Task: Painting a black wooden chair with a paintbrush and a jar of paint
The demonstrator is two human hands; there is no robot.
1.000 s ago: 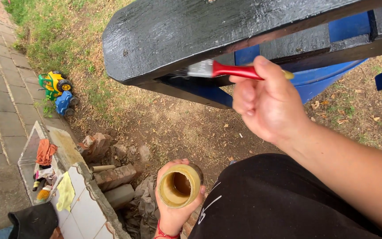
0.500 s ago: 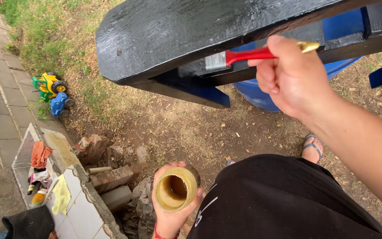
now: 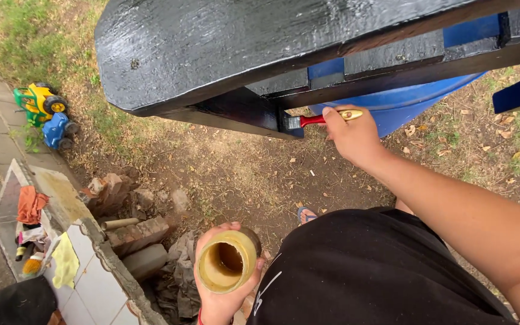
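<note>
My right hand (image 3: 352, 136) grips a paintbrush (image 3: 319, 119) with a red and gold handle. Its bristles press against the underside of a wooden structure (image 3: 224, 48) coated in glossy black paint, with blue parts still showing at the upper right. My left hand (image 3: 222, 287) holds a round yellow can (image 3: 226, 262), open at the top, low in front of my black shirt.
A blue barrel (image 3: 404, 102) stands under the structure. Toy vehicles (image 3: 46, 111) lie in the grass at left. A tiled wall (image 3: 85, 265) with rags, bricks (image 3: 136, 232) and rubble sits at lower left. My sandalled foot (image 3: 307, 214) rests on bare dirt.
My right hand moved the brush from the upper face down and left onto the structure's underside edge. The can stayed in my left hand, shifting slightly right.
</note>
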